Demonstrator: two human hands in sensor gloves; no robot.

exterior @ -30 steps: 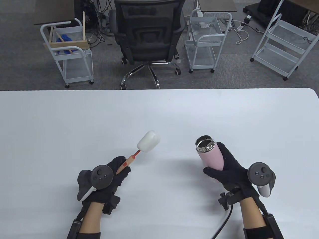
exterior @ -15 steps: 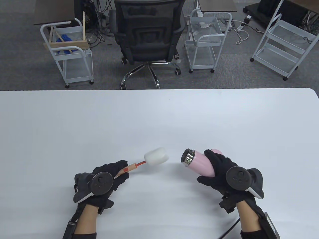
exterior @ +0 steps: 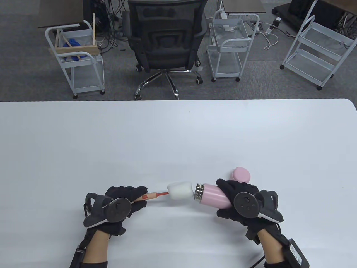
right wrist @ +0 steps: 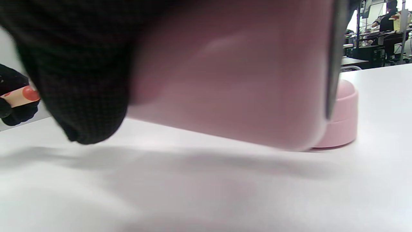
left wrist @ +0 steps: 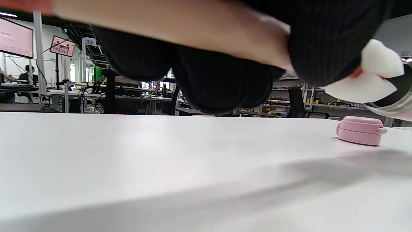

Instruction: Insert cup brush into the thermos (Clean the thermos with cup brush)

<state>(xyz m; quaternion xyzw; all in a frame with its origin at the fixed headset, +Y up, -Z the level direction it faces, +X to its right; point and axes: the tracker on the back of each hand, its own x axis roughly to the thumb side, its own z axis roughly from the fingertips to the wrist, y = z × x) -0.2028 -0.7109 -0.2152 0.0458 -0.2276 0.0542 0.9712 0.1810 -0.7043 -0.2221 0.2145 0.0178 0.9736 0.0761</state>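
My left hand (exterior: 125, 199) grips the wooden handle of the cup brush (exterior: 152, 195) and holds it level, pointing right. Its white sponge head (exterior: 180, 190) touches the steel mouth (exterior: 198, 192) of the pink thermos (exterior: 213, 196). My right hand (exterior: 237, 201) grips the thermos body and holds it on its side above the table, mouth facing left. In the left wrist view the sponge (left wrist: 370, 80) sits at the thermos rim (left wrist: 397, 103). In the right wrist view the pink body (right wrist: 225, 74) fills the frame.
The pink thermos lid (exterior: 240, 174) lies on the white table (exterior: 178, 139) just behind my right hand, and shows in the left wrist view (left wrist: 360, 130). An office chair (exterior: 164, 42) and wire carts (exterior: 231, 44) stand beyond the far edge.
My right hand tipped the thermos from upright to lying level and brought it down and left. My left hand lowered the brush to horizontal and moved its sponge right to the mouth.
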